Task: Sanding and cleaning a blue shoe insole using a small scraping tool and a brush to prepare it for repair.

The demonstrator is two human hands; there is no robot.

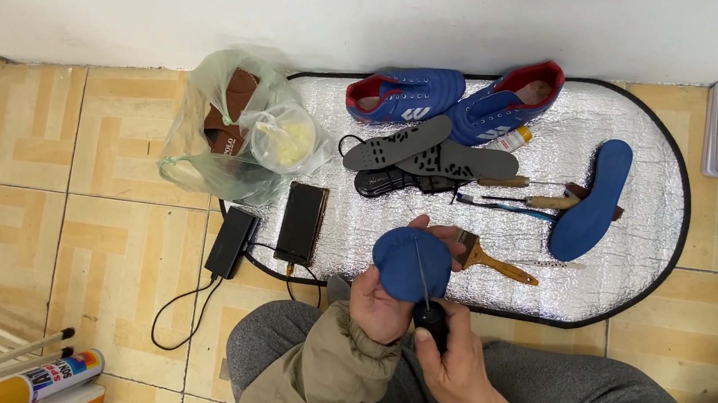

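Slippage threatens: right hand (pixel 453 362) grips awl (pixel 429 311), its needle crossing blue insole (pixel 410 265) clasped by left hand (pixel 380 297); fingers behind could get pricked.

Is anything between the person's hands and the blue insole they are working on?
Nothing visible is. The left hand grips the curved blue foam insole directly, and the right hand holds a black-handled awl whose thin metal shaft lies against the insole. The wooden-handled paintbrush lies beside it on the silver foil mat.
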